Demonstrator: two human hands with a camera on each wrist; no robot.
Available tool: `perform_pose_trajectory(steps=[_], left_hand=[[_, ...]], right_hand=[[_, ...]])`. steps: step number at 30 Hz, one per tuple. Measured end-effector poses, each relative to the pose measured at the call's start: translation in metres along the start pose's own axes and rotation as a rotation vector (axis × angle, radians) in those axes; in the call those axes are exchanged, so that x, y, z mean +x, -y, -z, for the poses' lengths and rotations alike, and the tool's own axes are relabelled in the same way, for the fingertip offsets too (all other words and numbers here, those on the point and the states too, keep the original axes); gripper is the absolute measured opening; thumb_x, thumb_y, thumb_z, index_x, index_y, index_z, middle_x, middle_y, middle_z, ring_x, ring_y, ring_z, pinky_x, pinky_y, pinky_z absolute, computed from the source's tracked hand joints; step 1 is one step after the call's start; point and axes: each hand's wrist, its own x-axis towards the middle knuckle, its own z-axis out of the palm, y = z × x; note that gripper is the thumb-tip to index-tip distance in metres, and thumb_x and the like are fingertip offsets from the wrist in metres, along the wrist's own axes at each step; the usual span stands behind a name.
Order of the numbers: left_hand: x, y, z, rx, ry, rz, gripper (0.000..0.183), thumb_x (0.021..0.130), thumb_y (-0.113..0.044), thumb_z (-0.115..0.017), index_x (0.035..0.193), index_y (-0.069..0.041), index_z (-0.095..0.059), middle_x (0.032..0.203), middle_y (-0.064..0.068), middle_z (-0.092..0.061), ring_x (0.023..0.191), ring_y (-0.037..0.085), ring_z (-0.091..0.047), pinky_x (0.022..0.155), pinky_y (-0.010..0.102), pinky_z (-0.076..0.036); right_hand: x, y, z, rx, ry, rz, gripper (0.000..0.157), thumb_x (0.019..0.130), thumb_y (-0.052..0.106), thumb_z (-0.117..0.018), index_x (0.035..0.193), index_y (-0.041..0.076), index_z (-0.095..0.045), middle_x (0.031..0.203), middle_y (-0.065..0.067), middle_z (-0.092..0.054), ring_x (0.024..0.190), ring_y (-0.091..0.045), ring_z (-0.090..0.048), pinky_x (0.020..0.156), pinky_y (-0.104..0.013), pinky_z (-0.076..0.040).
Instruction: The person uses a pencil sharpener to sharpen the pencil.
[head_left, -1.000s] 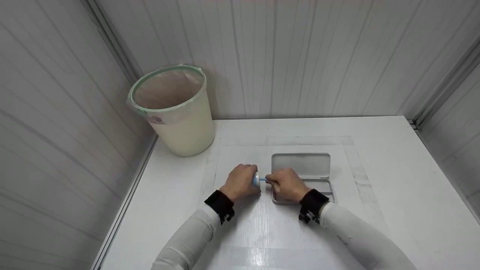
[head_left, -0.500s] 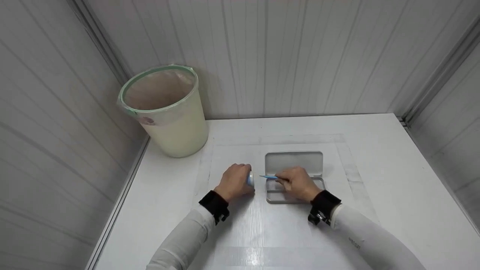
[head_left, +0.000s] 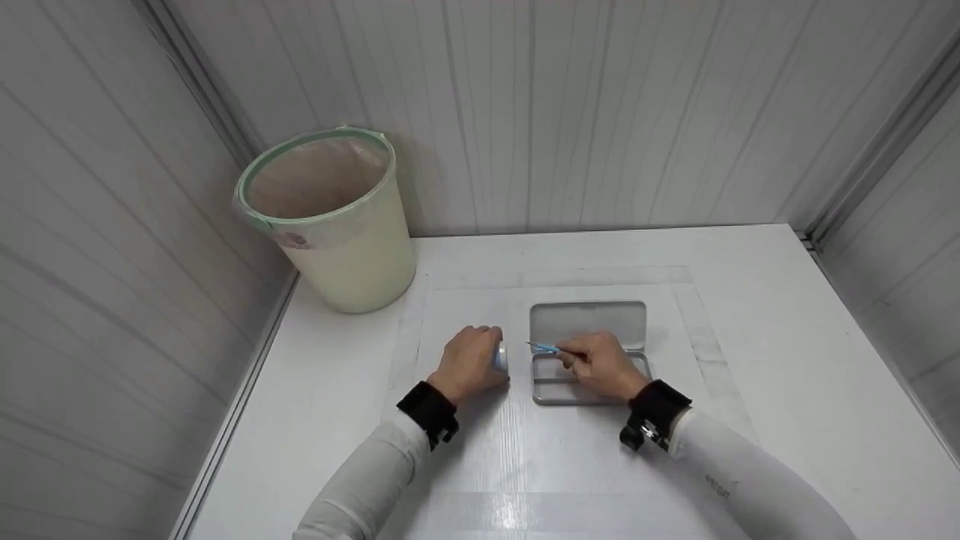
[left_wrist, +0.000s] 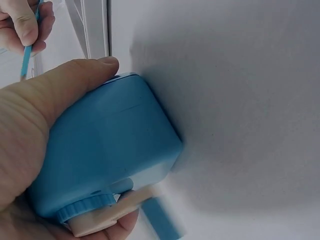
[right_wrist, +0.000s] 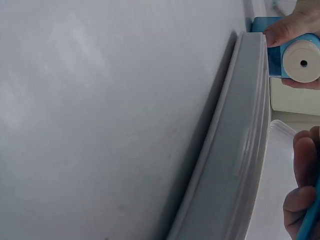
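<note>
My left hand (head_left: 466,366) grips a blue hand-crank pencil sharpener (left_wrist: 110,140), thumb over one edge, and holds it against the table. Its crank with a cream arm and blue knob (left_wrist: 161,220) sticks out by my fingers. The cream round face (right_wrist: 301,61) with its dark hole points toward my right hand (head_left: 602,366). Pinched in that hand is a blue pencil (head_left: 546,348), its tip toward the sharpener but apart from it. Beneath the right hand lies an open grey pencil case (head_left: 588,318), its lid laid back and its tray divided; part of the tray is hidden.
A cream bin (head_left: 352,262) with a green rim and a liner stands at the back left of the white table (head_left: 757,315). Grey panelled walls (head_left: 585,112) close in the back and both sides. Clear tape strips (head_left: 600,276) lie on the tabletop.
The pencil has come out of the sharpener's hole. My right hand has drawn it rightward over the pencil case, its tip now tilted slightly upward. My left hand keeps its grip on the sharpener.
</note>
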Motion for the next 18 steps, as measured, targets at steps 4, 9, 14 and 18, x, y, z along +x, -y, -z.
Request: perform_pose_trajectory(steps=[4, 9, 14, 18], left_hand=[[-0.002, -0.002, 0.0, 0.023, -0.002, -0.015, 0.048, 0.078, -0.024, -0.099, 0.114, -0.003, -0.076, 0.104, 0.013, -0.082, 0.095, 0.032, -0.078, 0.084, 0.045, -0.067], [-0.002, -0.005, -0.001, 0.038, -0.006, -0.015, 0.05, 0.078, -0.027, -0.1, 0.116, -0.004, -0.076, 0.106, 0.013, -0.083, 0.096, 0.032, -0.078, 0.085, 0.044, -0.068], [-0.003, -0.007, -0.003, 0.043, -0.006, -0.018, 0.052, 0.077, -0.027, -0.101, 0.115, -0.003, -0.076, 0.105, 0.013, -0.082, 0.095, 0.031, -0.078, 0.084, 0.044, -0.068], [-0.001, -0.007, -0.003, 0.035, -0.004, -0.012, 0.05, 0.077, -0.027, -0.099, 0.114, -0.003, -0.076, 0.103, 0.013, -0.082, 0.094, 0.031, -0.077, 0.082, 0.045, -0.067]], right_hand=[[-0.001, 0.005, 0.005, 0.139, 0.063, -0.109, 0.018, 0.108, 0.004, -0.07, 0.113, -0.007, -0.084, 0.085, -0.014, -0.083, 0.071, -0.012, -0.075, 0.064, -0.019, -0.058], [-0.002, 0.011, 0.008, 0.303, 0.143, -0.189, 0.026, 0.114, 0.007, -0.061, 0.114, -0.013, -0.079, 0.092, -0.023, -0.083, 0.08, -0.034, -0.082, 0.072, -0.033, -0.068], [-0.003, 0.016, 0.008, 0.45, 0.215, -0.241, 0.035, 0.118, 0.01, -0.053, 0.116, -0.019, -0.071, 0.098, -0.032, -0.081, 0.082, -0.034, -0.083, 0.079, -0.046, -0.069], [-0.004, 0.018, 0.009, 0.586, 0.226, -0.278, 0.042, 0.12, 0.013, -0.047, 0.12, -0.025, -0.065, 0.101, -0.037, -0.078, 0.079, -0.015, -0.081, 0.079, -0.041, -0.07]])
